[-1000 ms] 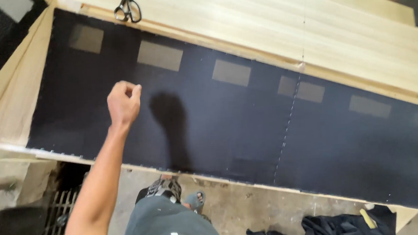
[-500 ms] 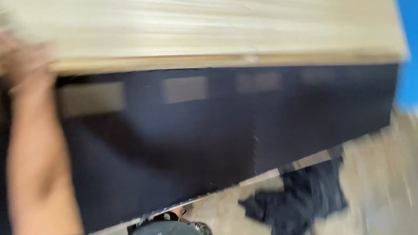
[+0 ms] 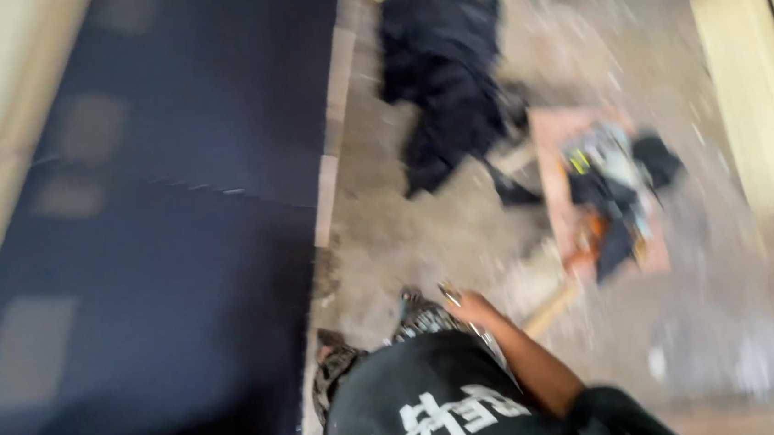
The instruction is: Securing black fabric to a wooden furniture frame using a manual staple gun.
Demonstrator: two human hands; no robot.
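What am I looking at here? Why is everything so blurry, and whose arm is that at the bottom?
The picture comes from a camera worn on a person's head, looking down. It is blurry because the head is turning. There is no machine here, just a person.

The arm at the bottom belongs to that person. Their right hand hangs low beside their leg and seems to hold something small and thin, but it is too blurred to tell what. The left hand is out of the picture.

On the left lies a big dark navy fabric-covered panel with a pale wooden edge. On the dusty concrete floor there is a crumpled heap of dark cloth. Further right sits a flat reddish-brown board with a jumble of tools on it. At the far right is a stack of light wooden boards.
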